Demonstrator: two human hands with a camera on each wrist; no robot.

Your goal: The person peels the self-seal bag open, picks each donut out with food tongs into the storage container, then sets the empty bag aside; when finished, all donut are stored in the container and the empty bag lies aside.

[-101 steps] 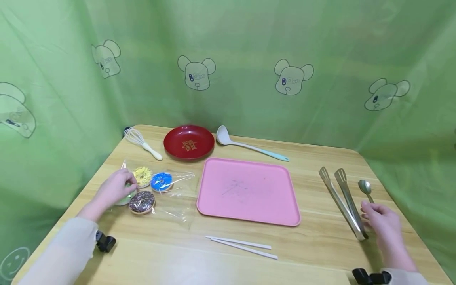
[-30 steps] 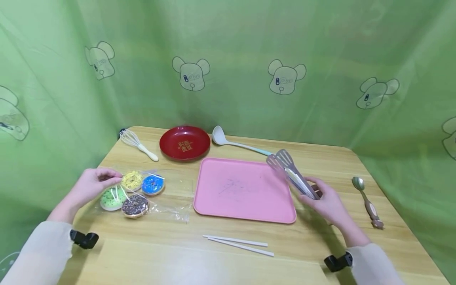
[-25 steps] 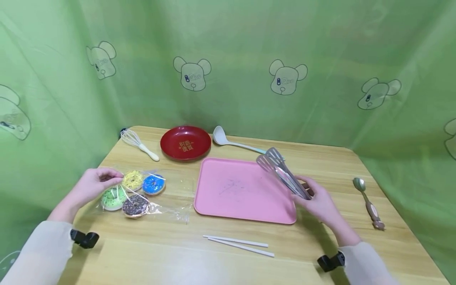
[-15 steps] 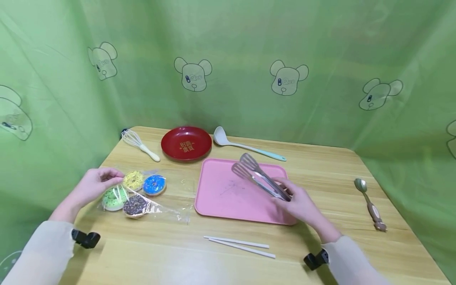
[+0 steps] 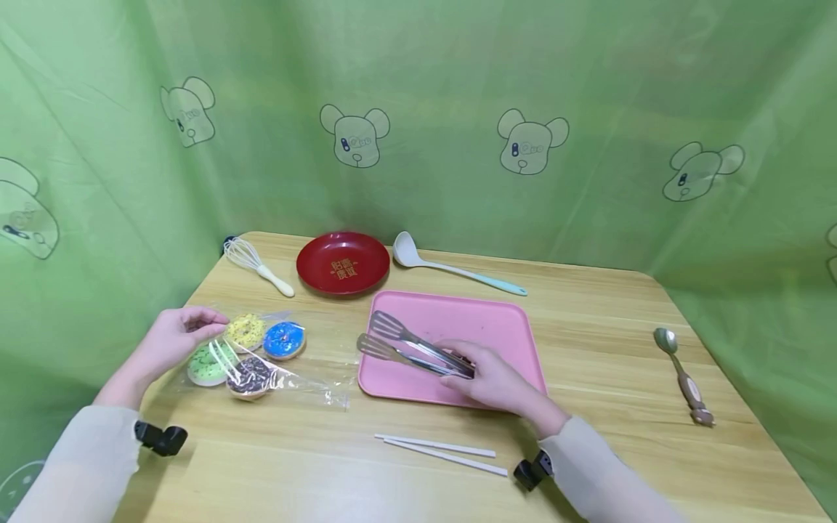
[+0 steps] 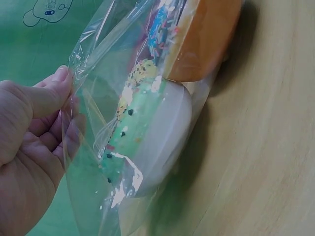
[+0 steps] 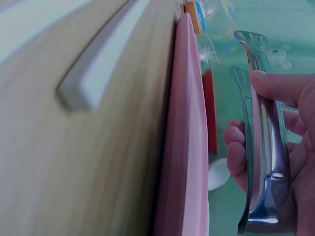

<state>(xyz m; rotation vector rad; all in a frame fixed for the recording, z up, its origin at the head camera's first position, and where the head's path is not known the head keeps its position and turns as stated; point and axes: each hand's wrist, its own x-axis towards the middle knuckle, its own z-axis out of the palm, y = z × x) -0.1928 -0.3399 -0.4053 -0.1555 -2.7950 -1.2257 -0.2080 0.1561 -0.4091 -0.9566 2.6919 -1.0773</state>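
Four doughnuts lay on the table in the clear bag the left hand pinched, and the right hand, clamped round the tongs, had just swept them left over the pink tray, nearer the doughnuts.

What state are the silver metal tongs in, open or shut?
Open: in the head view, the silver metal tongs, gripped by the right hand, have their slotted tips apart.

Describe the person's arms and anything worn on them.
Both arms wear loose, plain off-white sleeves: left sleeve, right sleeve. Each wrist carries a small, chunky black device: left device, right device. The left grip and right grip are bare hands, ungloved. No cables visible.
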